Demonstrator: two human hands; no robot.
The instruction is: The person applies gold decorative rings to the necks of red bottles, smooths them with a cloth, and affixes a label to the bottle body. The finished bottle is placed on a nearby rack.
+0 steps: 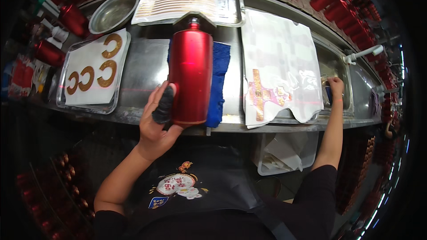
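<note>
A shiny red metal bottle [192,71] lies in front of me with its neck pointing away, over a blue cloth [219,80]. Its neck end meets a dark angular holder [209,23]. My left hand [155,124] grips the bottle's near left side, thumb by the base, and black wrapping covers some of its fingers. Far to the right, my right hand [336,85] reaches over the sink [348,93] with its fingers closed. A small dark piece shows just beneath those fingers, too unclear to name.
On the left, a tray [116,100] bears a white sheet with several gold C-shaped decals [106,73]. Behind stand a metal bowl [114,12] and a tray of striped strips [178,3]. White decal sheets [282,58] lie right of centre. A white tap [364,54] overhangs the sink. Red bottles [338,11] line the back.
</note>
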